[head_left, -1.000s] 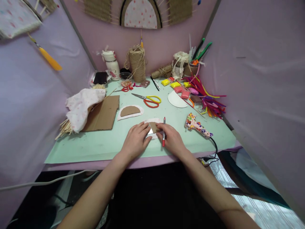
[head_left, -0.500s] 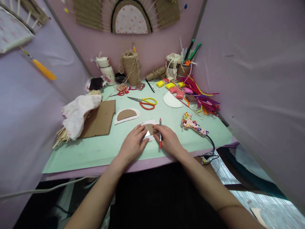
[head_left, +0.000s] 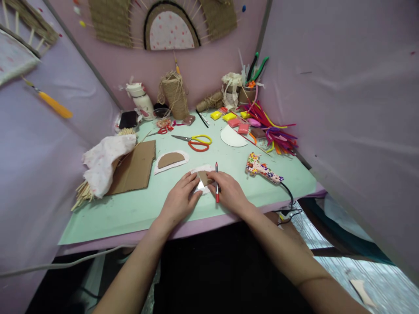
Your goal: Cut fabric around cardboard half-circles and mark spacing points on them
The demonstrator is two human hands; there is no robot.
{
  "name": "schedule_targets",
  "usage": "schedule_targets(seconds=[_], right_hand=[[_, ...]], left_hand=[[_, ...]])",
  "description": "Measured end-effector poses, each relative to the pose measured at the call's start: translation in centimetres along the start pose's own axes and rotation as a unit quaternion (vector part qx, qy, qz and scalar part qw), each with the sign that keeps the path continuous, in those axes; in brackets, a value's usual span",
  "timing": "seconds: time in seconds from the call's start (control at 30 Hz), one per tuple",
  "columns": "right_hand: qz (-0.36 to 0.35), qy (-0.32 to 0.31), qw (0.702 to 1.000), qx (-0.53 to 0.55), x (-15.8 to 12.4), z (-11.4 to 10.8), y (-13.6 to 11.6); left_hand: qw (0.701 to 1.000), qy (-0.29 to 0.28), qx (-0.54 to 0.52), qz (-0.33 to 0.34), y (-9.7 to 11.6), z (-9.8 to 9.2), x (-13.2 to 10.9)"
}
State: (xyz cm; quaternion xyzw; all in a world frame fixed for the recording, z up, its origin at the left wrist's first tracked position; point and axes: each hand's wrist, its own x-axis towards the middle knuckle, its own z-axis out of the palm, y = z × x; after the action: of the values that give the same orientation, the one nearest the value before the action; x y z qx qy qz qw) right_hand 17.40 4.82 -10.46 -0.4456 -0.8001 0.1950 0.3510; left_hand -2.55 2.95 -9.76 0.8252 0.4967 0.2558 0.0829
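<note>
My left hand [head_left: 180,197] rests on the near part of the table, fingers stretched out over the left side of a small piece of brown cardboard [head_left: 205,176] on white fabric [head_left: 207,167]. A shiny, straight-edged, pale piece [head_left: 200,186] lies across the cardboard, partly under my left fingers; its kind is unclear. In my right hand [head_left: 231,192] a red-ended pen [head_left: 216,182] is held across the fingers, upright in view. My right fingertips touch the cardboard's right side. Just beyond, a brown cardboard half-circle [head_left: 171,160] lies on a white fabric half-circle [head_left: 185,157].
Yellow-and-orange-handled scissors [head_left: 198,143] and a white half-circle [head_left: 233,136] lie farther back. To the right is a patterned glue gun [head_left: 263,169] with a black cord. At left are a cardboard sheet [head_left: 135,170], sticks and cloth [head_left: 106,159]. A twine spool [head_left: 175,96] stands behind.
The camera view has shifted slightly, so the table things appear a little farther left. Both hands keep nearly the same place on the cardboard, the pen still in my right hand.
</note>
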Motion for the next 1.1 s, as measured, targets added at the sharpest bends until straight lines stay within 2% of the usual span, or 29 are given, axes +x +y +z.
schedule_targets(seconds=[0.77, 1.1], right_hand=[[-0.002, -0.021, 1.0, 0.002, 0.04, -0.03, 0.3], [-0.015, -0.011, 1.0, 0.009, -0.06, -0.16, 0.29]], left_hand=[[0.999, 0.0, -0.031, -0.019, -0.26, -0.48, -0.02], [0.999, 0.03, -0.035, -0.027, -0.15, -0.47, -0.11]])
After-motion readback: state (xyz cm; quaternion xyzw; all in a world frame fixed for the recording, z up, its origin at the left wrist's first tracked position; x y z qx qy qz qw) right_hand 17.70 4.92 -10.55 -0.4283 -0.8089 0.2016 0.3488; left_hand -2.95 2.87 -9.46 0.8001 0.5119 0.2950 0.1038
